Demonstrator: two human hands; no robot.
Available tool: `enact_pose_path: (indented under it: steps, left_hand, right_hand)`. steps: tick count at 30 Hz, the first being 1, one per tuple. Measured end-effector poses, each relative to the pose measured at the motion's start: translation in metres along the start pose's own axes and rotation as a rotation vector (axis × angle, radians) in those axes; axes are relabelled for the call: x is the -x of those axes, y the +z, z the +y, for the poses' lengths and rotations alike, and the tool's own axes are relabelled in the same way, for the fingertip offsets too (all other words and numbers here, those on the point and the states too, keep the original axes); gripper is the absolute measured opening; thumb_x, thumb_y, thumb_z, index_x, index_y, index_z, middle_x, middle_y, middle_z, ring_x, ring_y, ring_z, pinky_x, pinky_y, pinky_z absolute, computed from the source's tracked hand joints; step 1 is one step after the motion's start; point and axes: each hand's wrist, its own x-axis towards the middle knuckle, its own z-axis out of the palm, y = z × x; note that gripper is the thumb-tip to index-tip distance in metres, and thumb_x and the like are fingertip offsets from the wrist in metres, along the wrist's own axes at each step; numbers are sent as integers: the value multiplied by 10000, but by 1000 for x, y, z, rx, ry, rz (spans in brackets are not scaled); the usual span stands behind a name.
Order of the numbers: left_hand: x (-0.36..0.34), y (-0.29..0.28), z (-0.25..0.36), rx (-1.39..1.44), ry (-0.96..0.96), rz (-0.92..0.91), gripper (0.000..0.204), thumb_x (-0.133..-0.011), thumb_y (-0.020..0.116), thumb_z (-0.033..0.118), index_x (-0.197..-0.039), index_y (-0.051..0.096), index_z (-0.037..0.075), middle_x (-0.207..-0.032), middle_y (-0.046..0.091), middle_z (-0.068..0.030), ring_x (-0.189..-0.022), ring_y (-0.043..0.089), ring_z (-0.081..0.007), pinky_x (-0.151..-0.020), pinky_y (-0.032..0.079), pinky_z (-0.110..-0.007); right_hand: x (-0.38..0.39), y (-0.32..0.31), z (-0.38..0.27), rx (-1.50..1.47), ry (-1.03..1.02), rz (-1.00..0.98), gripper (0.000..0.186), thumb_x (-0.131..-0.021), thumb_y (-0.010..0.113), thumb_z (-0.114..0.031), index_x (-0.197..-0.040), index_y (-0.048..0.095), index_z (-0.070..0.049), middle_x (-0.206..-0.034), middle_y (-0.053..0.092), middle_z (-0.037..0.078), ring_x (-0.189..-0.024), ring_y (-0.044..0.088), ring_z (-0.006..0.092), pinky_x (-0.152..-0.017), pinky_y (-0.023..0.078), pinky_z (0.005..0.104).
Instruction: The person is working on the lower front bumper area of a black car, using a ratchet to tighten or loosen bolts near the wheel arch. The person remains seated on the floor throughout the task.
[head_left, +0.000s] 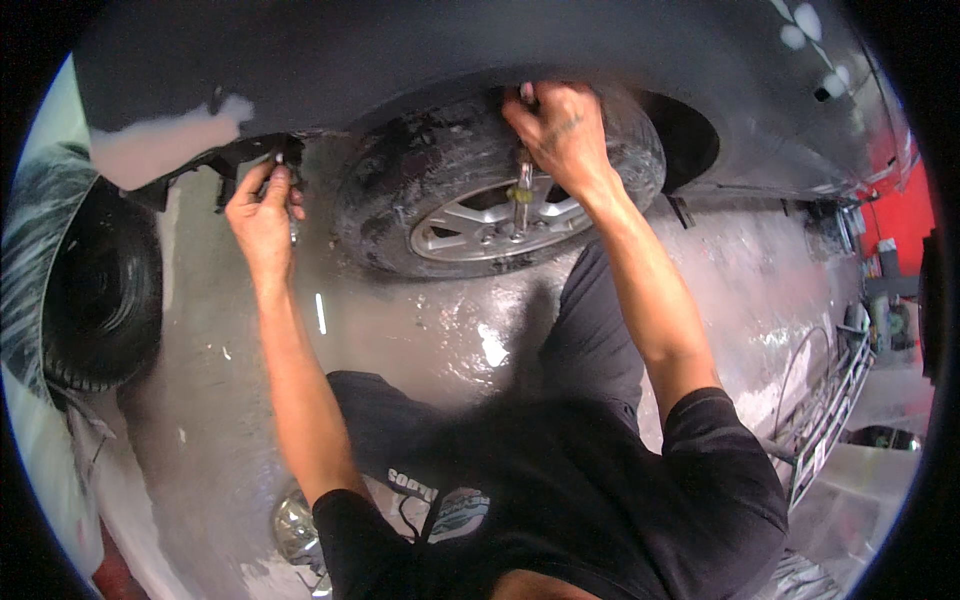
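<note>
Beneath the dark car panel (pixel 330 60), my left hand (pixel 265 215) is raised to its lower edge, left of the wheel. Its thumb and fingers are pinched together on a small object I cannot make out. A thin metallic piece shows below those fingers. My right hand (pixel 565 135) is closed at the wheel arch's edge, above the tire (pixel 385 190). From this fist a slim tool with a yellow-green band (pixel 522 193) hangs down in front of the silver wheel rim (pixel 450 240). What its upper end touches is hidden by the fingers.
A light patch (pixel 175 145) marks the panel's left end. Another vehicle's tire (pixel 105 285) stands at far left. Below me lies the glossy grey floor (pixel 420 335). A metal rack (pixel 825 415) stands at right, and a round shiny object (pixel 295 525) sits near my left elbow.
</note>
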Motion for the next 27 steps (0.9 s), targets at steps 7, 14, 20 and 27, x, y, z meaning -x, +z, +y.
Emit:
enact_pose_path:
  steps: [7,14,20,27]
  left_hand:
    - [-2,-5,-9,0,20,-42,260,-950,670,74,-1176,665,-54,-873,655,-50,-656,583,-103,-534,478,-241]
    - [-4,-1,-29,162,52,6,248,-947,662,35,-1171,667,-70,-898,665,-55,-720,593,-121,-606,483,-254]
    - [-8,-2,-38,210,85,11,286,-949,663,39,-1209,653,-80,-965,678,-53,-806,584,-109,-667,465,-258]
    - [-10,1,-49,225,115,57,272,-934,676,21,-1198,680,-46,-1026,704,-55,-843,613,-106,-750,488,-244]
  right_hand:
    - [21,41,-71,-537,-74,-126,287,-873,662,-136,-1120,683,8,-937,672,157,-742,662,221,-668,524,344]
    - [-10,104,-93,-424,-259,-131,260,-850,666,-255,-929,712,-11,-929,685,236,-909,653,448,-798,513,495]
    - [-28,138,-87,-465,-226,-108,247,-875,692,-244,-1088,742,-129,-1010,726,152,-931,689,319,-827,525,381]
    - [-32,126,-88,-751,-42,-275,239,-877,722,-258,-976,731,-40,-850,695,83,-747,627,210,-690,500,342]
